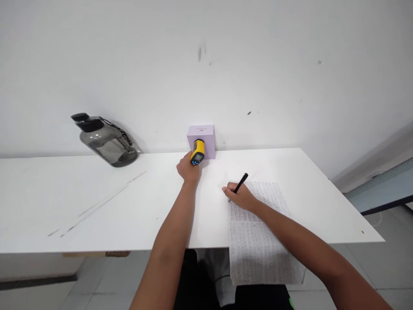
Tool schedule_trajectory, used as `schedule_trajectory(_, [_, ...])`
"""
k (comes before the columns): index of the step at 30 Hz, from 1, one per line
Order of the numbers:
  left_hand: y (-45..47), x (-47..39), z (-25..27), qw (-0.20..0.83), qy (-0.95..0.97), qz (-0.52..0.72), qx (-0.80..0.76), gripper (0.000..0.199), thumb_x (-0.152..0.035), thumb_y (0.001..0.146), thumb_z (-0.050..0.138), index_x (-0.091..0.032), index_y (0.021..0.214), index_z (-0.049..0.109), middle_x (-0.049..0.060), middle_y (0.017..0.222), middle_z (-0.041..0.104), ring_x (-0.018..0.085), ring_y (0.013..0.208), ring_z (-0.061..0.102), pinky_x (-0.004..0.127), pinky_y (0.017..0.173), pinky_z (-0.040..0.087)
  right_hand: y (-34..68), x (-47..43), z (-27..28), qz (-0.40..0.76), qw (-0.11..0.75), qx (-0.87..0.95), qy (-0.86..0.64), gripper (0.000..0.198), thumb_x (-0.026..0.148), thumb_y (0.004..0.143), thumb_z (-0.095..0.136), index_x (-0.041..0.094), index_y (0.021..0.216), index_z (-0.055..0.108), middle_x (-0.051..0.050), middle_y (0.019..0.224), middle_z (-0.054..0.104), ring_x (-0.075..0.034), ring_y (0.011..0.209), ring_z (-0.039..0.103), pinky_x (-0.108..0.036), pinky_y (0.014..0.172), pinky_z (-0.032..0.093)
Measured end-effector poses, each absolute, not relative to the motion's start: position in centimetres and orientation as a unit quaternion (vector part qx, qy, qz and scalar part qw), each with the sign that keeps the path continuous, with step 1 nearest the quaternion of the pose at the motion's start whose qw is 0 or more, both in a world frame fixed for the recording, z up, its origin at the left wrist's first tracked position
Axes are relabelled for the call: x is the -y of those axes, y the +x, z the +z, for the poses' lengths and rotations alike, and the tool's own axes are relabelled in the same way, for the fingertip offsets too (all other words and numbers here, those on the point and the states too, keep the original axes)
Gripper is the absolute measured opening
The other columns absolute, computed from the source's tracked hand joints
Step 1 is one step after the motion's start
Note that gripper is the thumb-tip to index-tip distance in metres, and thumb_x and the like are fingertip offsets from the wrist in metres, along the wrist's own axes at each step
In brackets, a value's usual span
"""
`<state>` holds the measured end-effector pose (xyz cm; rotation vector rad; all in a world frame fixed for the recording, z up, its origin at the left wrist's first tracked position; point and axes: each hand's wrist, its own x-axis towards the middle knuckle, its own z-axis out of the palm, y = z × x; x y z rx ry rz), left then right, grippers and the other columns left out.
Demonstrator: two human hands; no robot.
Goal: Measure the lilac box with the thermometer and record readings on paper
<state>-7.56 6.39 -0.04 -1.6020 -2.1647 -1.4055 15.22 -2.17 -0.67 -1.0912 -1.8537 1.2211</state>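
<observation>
My left hand is wrapped round the handle of a yellow and black infrared thermometer, its small screen and blue buttons facing me. Just beyond its front end stands a lilac box, upright against the wall; I cannot tell whether the two touch. In my right hand a black pen is gripped, tip down at the left edge of a sheet of paper. Dense rows of writing cover the sheet, which has a crease across it and hangs over the table's front edge. My right forearm covers part of it.
A grey see-through bottle with a black lid and strap stands at the back left of the white table. Behind it rises a marked white wall. The table's slanted right end borders the tiled floor.
</observation>
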Motion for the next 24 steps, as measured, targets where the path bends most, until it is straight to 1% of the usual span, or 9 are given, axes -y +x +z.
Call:
schedule_trajectory(7, [-7.46, -6.33, 0.06, 0.058, -0.548, -0.402, 0.731, 0.044, -0.015, 0.077, 0.056, -0.022, 0.119, 0.067, 0.007, 0.112, 0.072, 0.028, 0.1, 0.063, 0.037, 0.081, 0.042, 15.19, 2.3, -0.48, 0.474, 0.324, 0.702, -0.421, 0.043, 0.048, 0.088, 0.052, 0.021, 0.06, 0.033, 0.006, 0.056, 0.03, -0.01, 0.054, 0.031, -0.025, 0.052, 0.026])
schedule_trajectory(17, [-7.08, -5.77, 0.51, 0.071, -0.552, -0.371, 0.743, 0.04, -0.015, 0.08, 0.054, -0.022, 0.118, 0.067, 0.009, 0.113, 0.071, 0.028, 0.102, 0.061, 0.04, 0.086, 0.037, 15.09, 2.29, -0.4, 0.467, 0.326, 0.704, -0.424, 0.043, 0.047, 0.088, 0.052, 0.021, 0.06, 0.033, 0.006, 0.056, 0.031, -0.01, 0.054, 0.032, -0.025, 0.053, 0.027])
schedule_trajectory(24, [-7.01, -5.49, 0.68, 0.069, -0.543, -0.371, 0.75, 0.04, -0.017, 0.08, 0.055, -0.021, 0.117, 0.068, 0.01, 0.111, 0.072, 0.029, 0.1, 0.062, 0.04, 0.086, 0.039, 15.1, 2.29, -0.46, 0.472, 0.33, 0.7, -0.423, 0.044, 0.05, 0.088, 0.052, 0.021, 0.06, 0.032, 0.006, 0.056, 0.03, -0.01, 0.053, 0.031, -0.025, 0.052, 0.026])
